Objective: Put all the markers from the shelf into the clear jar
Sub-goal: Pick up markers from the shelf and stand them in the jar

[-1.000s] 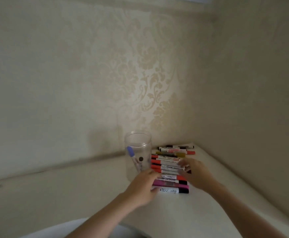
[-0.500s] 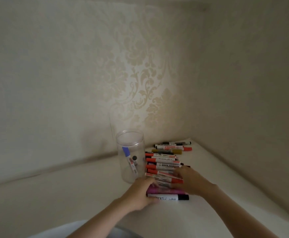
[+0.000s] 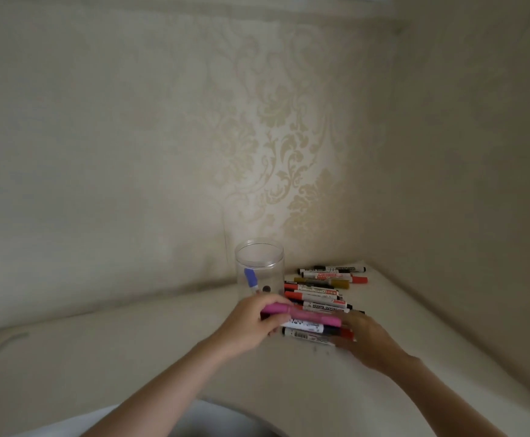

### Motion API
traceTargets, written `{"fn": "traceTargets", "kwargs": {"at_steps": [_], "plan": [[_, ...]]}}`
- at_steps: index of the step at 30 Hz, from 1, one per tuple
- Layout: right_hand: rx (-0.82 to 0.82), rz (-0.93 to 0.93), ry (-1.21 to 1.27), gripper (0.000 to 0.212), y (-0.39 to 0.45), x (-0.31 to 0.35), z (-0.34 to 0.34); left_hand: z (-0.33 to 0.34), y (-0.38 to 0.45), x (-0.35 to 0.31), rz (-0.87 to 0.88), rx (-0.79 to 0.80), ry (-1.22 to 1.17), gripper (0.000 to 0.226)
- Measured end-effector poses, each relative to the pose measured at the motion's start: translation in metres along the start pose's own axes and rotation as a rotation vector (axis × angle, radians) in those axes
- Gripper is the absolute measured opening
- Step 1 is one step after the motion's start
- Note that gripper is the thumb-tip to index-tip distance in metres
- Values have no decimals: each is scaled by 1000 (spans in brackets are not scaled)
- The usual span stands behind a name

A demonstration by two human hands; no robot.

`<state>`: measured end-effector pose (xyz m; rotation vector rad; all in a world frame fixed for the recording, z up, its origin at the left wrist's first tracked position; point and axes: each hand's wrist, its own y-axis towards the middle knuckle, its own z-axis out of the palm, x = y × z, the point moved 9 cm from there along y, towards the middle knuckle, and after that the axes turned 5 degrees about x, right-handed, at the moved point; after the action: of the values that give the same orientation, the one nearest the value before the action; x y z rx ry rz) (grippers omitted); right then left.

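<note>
Your left hand (image 3: pixel 251 323) is closed around the near end of a pink marker (image 3: pixel 301 313), thumb underneath and fingers (image 3: pixel 267 299) curled over the top, holding it level just above the pile. Your right hand (image 3: pixel 363 339) rests on the near right edge of the row of markers (image 3: pixel 317 298); it is blurred, and you cannot tell whether its fingers grip anything or only lie loosely on the barrels. The row runs away from you across the shelf (image 3: pixel 131 342) toward the corner, the pens lying side by side, with red, black and mustard caps showing. The clear jar (image 3: pixel 260 269) stands upright just left of the row, right behind your left hand. Inside it one marker with a blue cap (image 3: pixel 250 277) leans against the wall of the jar. Patterned wallpaper (image 3: pixel 282 137) covers the wall behind.
</note>
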<state>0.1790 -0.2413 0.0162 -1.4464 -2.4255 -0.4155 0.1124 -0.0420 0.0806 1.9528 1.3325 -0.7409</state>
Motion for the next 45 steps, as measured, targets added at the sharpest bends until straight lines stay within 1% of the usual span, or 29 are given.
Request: {"fn": "traceTargets", "kwargs": {"at_steps": [2, 5, 7, 9, 11, 13, 14, 17, 20, 23, 24, 25, 26, 27, 28, 29, 30, 31, 33, 34, 35, 36, 38, 41, 43, 45], "plan": [[-40, 7, -9, 38, -5, 3, 0, -28, 4, -27, 57, -74, 12, 20], [-108, 11, -61, 36, -14, 10, 0, -83, 9, -66, 135, -249, 59, 16], [-129, 7, -22, 36, -18, 13, 1, -121, 9, -83, 147, -345, 91, 15], [-146, -14, 33, 36, -20, 15, 2, -153, 6, -93, 152, -410, 143, 19], [-178, -13, 71, 35, -23, 14, 3, -174, 4, -98, 152, -428, 253, 19], [-208, -24, 83, 35, -25, 13, 4, -183, 7, -95, 126, -386, 397, 18], [-208, -47, 74, 36, -26, 15, 6, -181, 12, -92, 103, -336, 447, 17], [-156, -152, -8, 38, -23, 22, 12, -160, 32, -76, 23, -135, 464, 17], [-69, -185, -69, 42, -22, 24, 15, -134, 54, -60, -45, -17, 526, 15], [-50, -195, 18, 43, -24, 27, 9, -109, 67, -47, -125, 117, 592, 28], [-57, -196, 63, 42, -24, 26, 6, -104, 69, -45, -147, 139, 622, 33], [-65, -191, 103, 40, -25, 24, 4, -103, 70, -48, -137, 107, 672, 37], [-72, -177, 136, 38, -25, 20, 0, -105, 70, -58, -89, 21, 720, 38], [-77, -158, 162, 36, -25, 16, -2, -106, 67, -72, -12, -90, 719, 35], [-76, -135, 178, 34, -25, 12, -5, -103, 62, -87, 68, -172, 645, 29], [-66, -111, 193, 32, -25, 8, -6, -94, 58, -96, 121, -180, 535, 22], [-47, -82, 208, 30, -24, 5, -7, -77, 55, -100, 149, -109, 452, 17], [-24, -54, 228, 27, -22, 3, -7, -54, 52, -99, 150, 11, 422, 15], [0, -23, 255, 23, -21, 6, -11, -2, 44, -82, 101, 266, 469, 23], [3, -21, 258, 22, -22, 10, -13, 20, 40, -73, 86, 347, 520, 30], [3, -25, 266, 21, -23, 15, -16, 38, 36, -65, 86, 389, 566, 36], [-2, -31, 282, 21, -24, 20, -18, 51, 35, -60, 98, 399, 593, 39], [-16, -35, 309, 22, -28, 26, -23, 67, 34, -57, 132, 358, 597, 37], [-20, -17, 303, 18, -34, 33, -28, 67, 38, -60, 162, 253, 587, 37], [-59, -11, 328, 20, -38, 38, -37, 65, 38, -62, 168, 226, 557, 36], [-115, -15, 360, 23, -41, 42, -48, 59, 35, -67, 199, 196, 519, 29]]}}
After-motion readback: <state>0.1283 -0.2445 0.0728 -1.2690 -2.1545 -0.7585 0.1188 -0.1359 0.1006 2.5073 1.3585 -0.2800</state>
